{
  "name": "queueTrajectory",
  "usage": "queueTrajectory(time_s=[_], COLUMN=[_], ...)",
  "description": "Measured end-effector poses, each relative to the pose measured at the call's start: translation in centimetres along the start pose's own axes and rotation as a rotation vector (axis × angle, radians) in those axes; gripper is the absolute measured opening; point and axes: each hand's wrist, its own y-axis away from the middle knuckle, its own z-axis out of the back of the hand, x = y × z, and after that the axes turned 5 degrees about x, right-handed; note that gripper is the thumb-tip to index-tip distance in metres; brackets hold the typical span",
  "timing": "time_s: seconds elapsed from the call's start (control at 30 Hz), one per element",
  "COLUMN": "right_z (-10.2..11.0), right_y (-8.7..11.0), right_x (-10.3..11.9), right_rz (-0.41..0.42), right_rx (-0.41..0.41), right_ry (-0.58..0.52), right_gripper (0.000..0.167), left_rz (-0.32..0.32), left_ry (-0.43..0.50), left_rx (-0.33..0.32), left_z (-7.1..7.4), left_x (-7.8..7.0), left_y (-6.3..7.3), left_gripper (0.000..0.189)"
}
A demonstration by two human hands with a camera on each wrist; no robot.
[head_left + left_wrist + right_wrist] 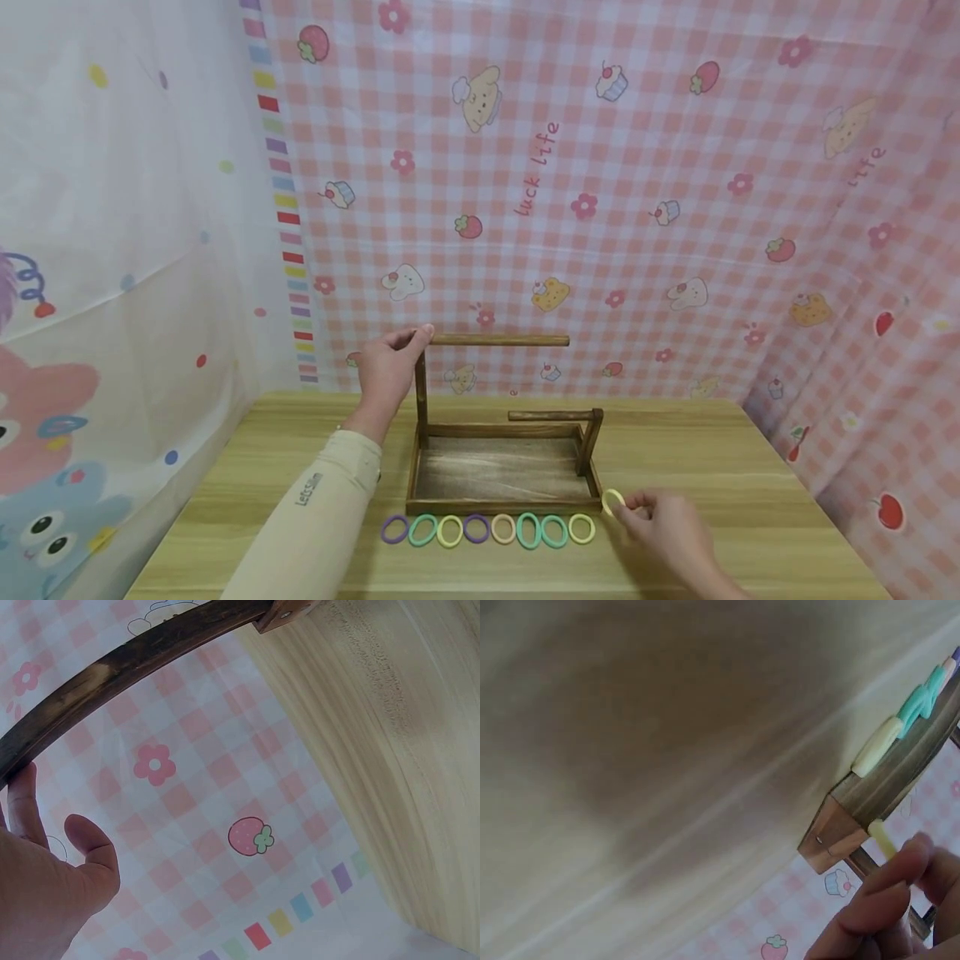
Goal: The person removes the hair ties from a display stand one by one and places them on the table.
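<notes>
A dark wooden rack with a tray base and two horizontal bars stands on the table. My left hand holds the top corner of its taller post, where the upper bar begins. In the left wrist view, fingertips press against the dark post. Off the tray's front right corner, my right hand pinches a yellow ring between thumb and fingers. The right wrist view shows this yellow ring close beside the tray corner.
Along the tray's front edge lies a row of several rings, from a purple ring to a yellow ring, with green and peach ones between. The shorter bar points left from the right post. A checked cloth hangs behind the table.
</notes>
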Motion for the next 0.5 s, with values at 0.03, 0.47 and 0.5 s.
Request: queueTrajectory(time_s=[0.03, 0.47, 0.5], right_z=[-0.1, -1.4, -1.4], right_y=[0.1, 0.6, 0.6], right_x=[-0.1, -0.8, -0.8], right_rz=[0.000, 0.006, 0.008], right_rx=[0.018, 0.074, 0.073], right_ry=[-0.006, -0.001, 0.000], right_gripper=[0.021, 0.024, 0.024], left_rz=[0.000, 0.009, 0.010], left_ry=[-0.001, 0.000, 0.002], left_rx=[-0.001, -0.001, 0.000], left_z=[0.0, 0.0, 0.0], left_x=[0.0, -0.1, -0.1], left_y=[0.0, 0.1, 0.1], left_gripper=[0.048, 0.049, 0.048])
